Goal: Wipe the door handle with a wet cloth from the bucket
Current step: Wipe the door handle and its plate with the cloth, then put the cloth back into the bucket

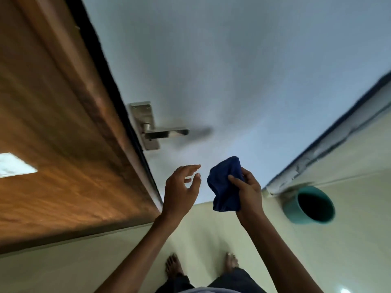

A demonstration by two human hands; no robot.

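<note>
Now we hold the cloth (225,185) bunched in our right hand (248,192), thumb and fingers clenched on its right side, so most of the dark blue fabric spills out toward nine o'clock of the grip and hangs a little below it. Our left hand (182,191) is released, fingers spread and loosely curled, just beside the cloth at its nine o'clock and not touching it. The handle (164,133), a silver lever on a plate, sits on the pale door (232,60) at about eleven o'clock from the cloth, well apart from both hands; its lever points toward three o'clock. The wooden frame (63,123) runs along the handle's nine o'clock side. The teal bucket (310,205) stands on the floor (349,250) at four o'clock from the right hand, near the wall's base. Whether the cloth is wet, we cannot tell. Our bare feet (173,265) show at six o'clock.
</note>
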